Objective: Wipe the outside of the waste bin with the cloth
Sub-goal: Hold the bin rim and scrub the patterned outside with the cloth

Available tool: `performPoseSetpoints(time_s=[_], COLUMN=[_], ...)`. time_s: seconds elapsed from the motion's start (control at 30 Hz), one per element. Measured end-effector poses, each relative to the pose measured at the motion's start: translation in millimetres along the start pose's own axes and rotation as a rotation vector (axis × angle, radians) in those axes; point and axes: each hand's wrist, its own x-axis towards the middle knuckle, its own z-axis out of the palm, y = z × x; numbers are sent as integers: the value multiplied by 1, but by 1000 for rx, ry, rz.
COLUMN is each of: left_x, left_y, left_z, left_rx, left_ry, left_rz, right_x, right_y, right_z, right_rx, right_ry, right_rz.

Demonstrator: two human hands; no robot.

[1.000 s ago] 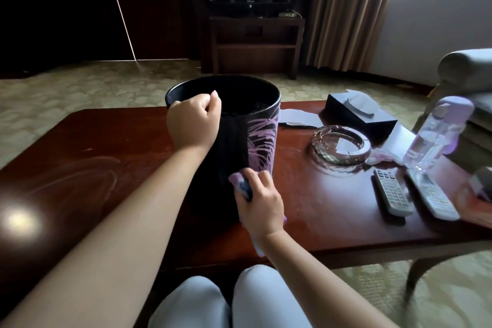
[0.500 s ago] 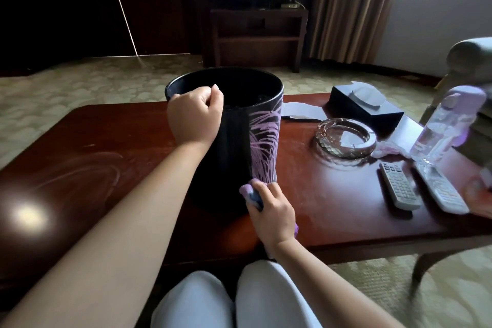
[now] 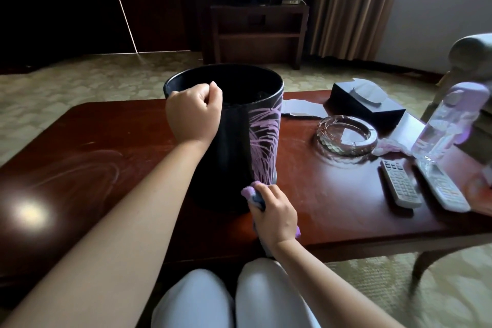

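Observation:
A black waste bin (image 3: 234, 141) with a purple leaf pattern on its right side stands upright on the dark wooden table (image 3: 93, 152). My left hand (image 3: 194, 112) grips the bin's near rim with curled fingers. My right hand (image 3: 275, 212) holds a bunched purple and blue cloth (image 3: 251, 194) against the bin's outer wall, low down near its base on the near right side. Most of the cloth is hidden under my hand.
To the right on the table lie a glass ashtray (image 3: 346, 137), a dark tissue box (image 3: 368, 105), two remote controls (image 3: 400, 186), a clear bottle with a purple cap (image 3: 444, 125) and a paper sheet (image 3: 300, 109). My knees (image 3: 234, 298) sit below the table's front edge.
My right hand has slid the cloth down the bin's side, from mid height to near the base. My left hand has stayed on the rim.

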Motion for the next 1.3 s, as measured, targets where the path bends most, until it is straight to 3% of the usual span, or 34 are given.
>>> performPoseSetpoints(time_s=[0.13, 0.3, 0.5, 0.6, 0.73, 0.9, 0.97, 1.13, 1.3], left_x=[0, 0, 0, 1, 2, 1, 1, 2, 0], left_y=[2, 2, 3, 3, 5, 5, 5, 4, 4], left_z=[-1, -2, -2, -5, -5, -5, -4, -5, -6], left_rx=[6, 11, 25, 54, 61, 36, 33, 51, 21], left_ry=[-3, -12, -1, -16, -36, -32, -24, -35, -56], left_rz=[-8, 15, 23, 24, 34, 24, 40, 42, 37], right_x=[-7, -7, -8, -8, -3, 16, 19, 18, 16], right_y=[7, 5, 9, 6, 8, 17, 20, 15, 14], right_z=[-2, -5, 0, -6, -8, -17, -22, -19, -13], right_rx=[-100, -74, -151, -103, -59, 381, 428, 229, 112], right_ry=[-150, -85, -213, -175, -244, 39, 51, -273, -288], right_rz=[7, -64, -63, 117, 431, 861, 950, 834, 716])
